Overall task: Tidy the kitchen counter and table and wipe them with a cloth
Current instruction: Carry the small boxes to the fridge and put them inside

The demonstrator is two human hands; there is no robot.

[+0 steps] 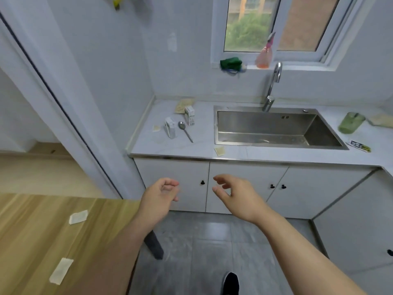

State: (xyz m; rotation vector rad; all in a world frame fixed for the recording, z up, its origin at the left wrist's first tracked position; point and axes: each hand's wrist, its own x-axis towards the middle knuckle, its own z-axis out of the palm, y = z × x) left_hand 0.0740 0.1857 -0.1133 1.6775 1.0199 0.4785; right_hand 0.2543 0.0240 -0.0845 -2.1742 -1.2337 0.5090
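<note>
Left hand (pixel 161 193): up in the air in front of the cupboard doors (pixel 174 182), fingers (pixel 170 185) loosely bent, holding nothing
Right hand (pixel 236 196): up in the air beside the left hand, not touching it, fingers (pixel 221 180) loosely bent and a little apart, holding nothing
White table (pixel 202 143): it has the sink (pixel 265 124) in it, with the tap (pixel 272 86) behind
Left of the sink: two small cartons (pixel 170 127) (pixel 189 115) standing up, a spoon (pixel 185 130) lying between them, a flat packet (pixel 184 105) at the back, a bit of paper (pixel 156 128) by the wall
Front edge: another bit of paper (pixel 219 150) just in front of the sink
Right of the sink: a green cup (pixel 350 122) tipped over, a wrapper (pixel 360 146) near it
Green cloth (pixel 230 63): on the window sill, near a pink spray bottle (pixel 264 56), well apart from both hands
Wooden table (pixel 32 231): down on the left, with two bits of paper (pixel 78 217) (pixel 61 271) lying on it
Floor: grey tiles, a black shoe (pixel 230 283) at the bottom
</note>
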